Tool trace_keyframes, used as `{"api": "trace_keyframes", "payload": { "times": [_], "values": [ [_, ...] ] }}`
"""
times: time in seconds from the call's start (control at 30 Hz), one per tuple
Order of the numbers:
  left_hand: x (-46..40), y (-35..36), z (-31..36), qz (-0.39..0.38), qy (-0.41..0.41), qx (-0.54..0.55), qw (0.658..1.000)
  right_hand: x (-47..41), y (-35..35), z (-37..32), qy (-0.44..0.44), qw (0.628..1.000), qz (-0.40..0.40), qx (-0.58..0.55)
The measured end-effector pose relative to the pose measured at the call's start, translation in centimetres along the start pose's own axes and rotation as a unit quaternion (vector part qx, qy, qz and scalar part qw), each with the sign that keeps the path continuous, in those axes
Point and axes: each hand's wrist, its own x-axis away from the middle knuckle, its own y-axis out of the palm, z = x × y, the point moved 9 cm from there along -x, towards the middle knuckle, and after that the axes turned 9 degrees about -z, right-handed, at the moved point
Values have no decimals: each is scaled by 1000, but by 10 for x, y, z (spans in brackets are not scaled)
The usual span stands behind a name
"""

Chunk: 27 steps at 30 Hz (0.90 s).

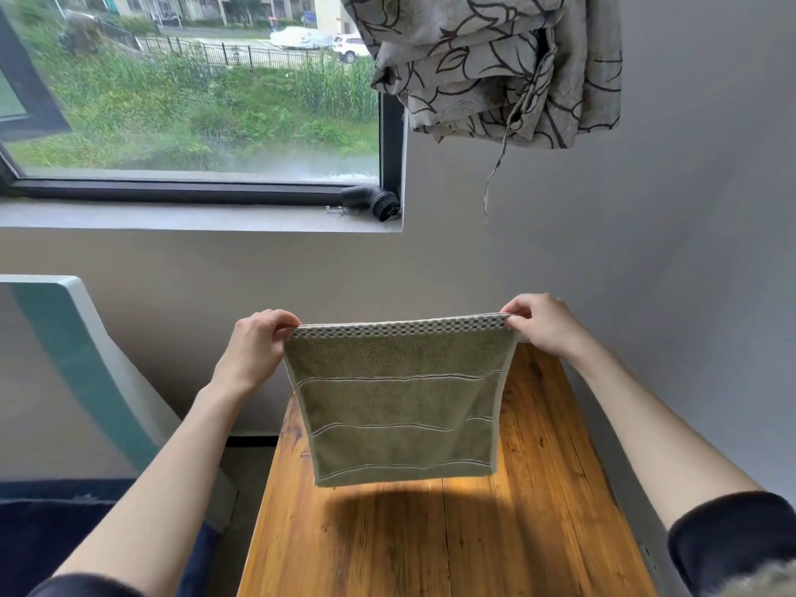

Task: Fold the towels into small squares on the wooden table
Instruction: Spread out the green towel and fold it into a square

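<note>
Grey walls and a dark-framed window (189, 101) overlooking greenery close off the far side, with a leaf-patterned curtain (495, 66) bunched up at the top right and a small black brush (372, 202) lying on the sill. Below me runs the narrow wooden table (430, 545), its planks warm orange. I see the olive-green terry towel with thin stripes and a checkered top border (398, 407) hanging in the air above the table's far half — not touching the wood, its shadow falling on the planks beneath. My left hand (254, 346) pinches the top left corner, fingers and thumb closed on the border; my right hand (540, 325) pinches the top right corner the same way, so the edge is stretched taut between them. I judge this to be the start of a fold: the towel is spread open and squared. Next it calls for lowering it flat onto the table, or bringing the two corners together to halve it.
</note>
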Motion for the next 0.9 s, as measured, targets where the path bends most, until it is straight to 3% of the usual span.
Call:
{"api": "trace_keyframes", "payload": {
  "times": [0.2,0.4,0.53,0.73,0.9],
  "values": [
    [-31,5,-2,23,-22,-8,999,-32,2,2,39,996,82,1],
    [-20,-10,11,81,33,22,996,-16,-6,-2,-12,985,167,-34],
    [22,17,-4,63,10,65,996,10,26,9,-71,982,172,-27],
    [102,120,-59,-146,-91,69,983,58,133,90,28,999,-6,-21],
    [169,194,-90,-384,-160,39,908,113,202,149,134,975,-174,-33]
  ]
}}
